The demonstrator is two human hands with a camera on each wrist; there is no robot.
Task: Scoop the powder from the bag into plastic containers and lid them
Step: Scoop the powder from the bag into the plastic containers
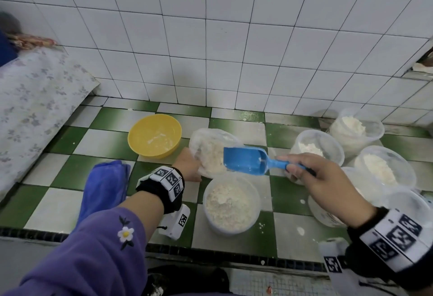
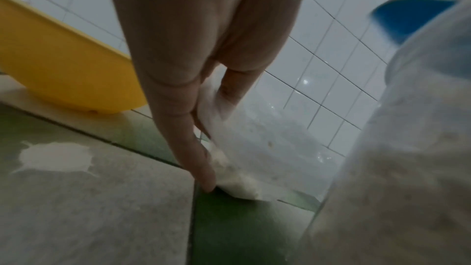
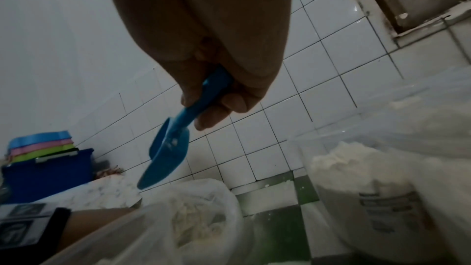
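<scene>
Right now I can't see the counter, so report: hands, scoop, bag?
Left hand steadies bag of powder. Right hand holds blue scoop, nearly empty, over bag mouth. Container in front filled, unlidded. Nothing blocking.

Green-and-white checkered tile counter (image 1: 105, 142) dusted with spilled powder, bearing a yellow bowl (image 1: 154, 135), a clear bag of powder (image 1: 212, 152), a folded blue cloth (image 1: 104, 188), a powder-filled plastic container (image 1: 231, 204), several more filled containers (image 1: 384, 166) at right
</scene>
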